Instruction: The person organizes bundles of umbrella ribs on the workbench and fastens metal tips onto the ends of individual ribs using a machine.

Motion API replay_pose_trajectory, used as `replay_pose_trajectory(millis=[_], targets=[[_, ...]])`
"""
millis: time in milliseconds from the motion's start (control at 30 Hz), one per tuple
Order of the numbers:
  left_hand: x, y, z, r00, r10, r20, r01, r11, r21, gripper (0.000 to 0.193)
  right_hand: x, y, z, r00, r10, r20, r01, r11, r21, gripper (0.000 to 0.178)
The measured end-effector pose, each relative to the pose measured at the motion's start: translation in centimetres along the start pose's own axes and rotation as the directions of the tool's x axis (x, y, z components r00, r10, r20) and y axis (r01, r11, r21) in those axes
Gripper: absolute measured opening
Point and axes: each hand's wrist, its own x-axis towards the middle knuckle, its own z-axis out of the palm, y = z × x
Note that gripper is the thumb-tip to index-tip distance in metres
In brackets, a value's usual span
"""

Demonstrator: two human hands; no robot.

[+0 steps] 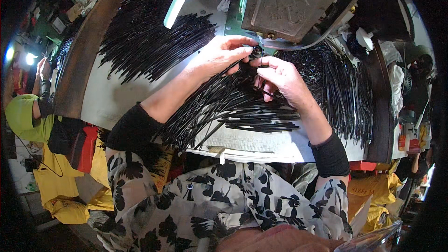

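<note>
Both hands meet beneath the head of a green-grey metal machine (pixel 291 4), by its small dark working point (pixel 256 52). My left hand (pixel 221 55) is closed, thumb and forefinger pinching a thin black rod close to that point. From the other side my right hand (pixel 280 78) also pinches a thin black rod, its other fingers curled below. Where the rods' ends sit in the machine is hidden by my fingers. Under my wrists lies a loose heap of glossy black rods (pixel 200 105), fanning toward me across the pale worktop (pixel 261 142).
A big pile of black rods (pixel 149 37) spreads at the far left, another (pixel 347 95) at the right. A white-handled lever (pixel 178 4) hangs left of the machine. Brown rims (pixel 74 72) bound the worktop. Yellow bags (pixel 60 182) stand below left. A co-worker's hand (pixel 44 69) shows far left.
</note>
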Motion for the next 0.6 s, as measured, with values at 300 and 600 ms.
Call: replay_pose_trajectory(millis=[300, 600], targets=[[0.79, -0.51, 0.13, 0.998, 0.054, -0.018, -0.052, 0.993, 0.103, 0.033, 0.13, -0.10, -0.25, 1.000, 0.001, -0.002, -0.001, 1.000, -0.024, 0.028], [0.62, -0.33, 0.23, 0.998, 0.035, -0.044, -0.028, 0.989, 0.142, 0.036, 0.29, 0.18, -0.42, 1.000, 0.001, 0.010, 0.000, 0.997, -0.075, 0.027]])
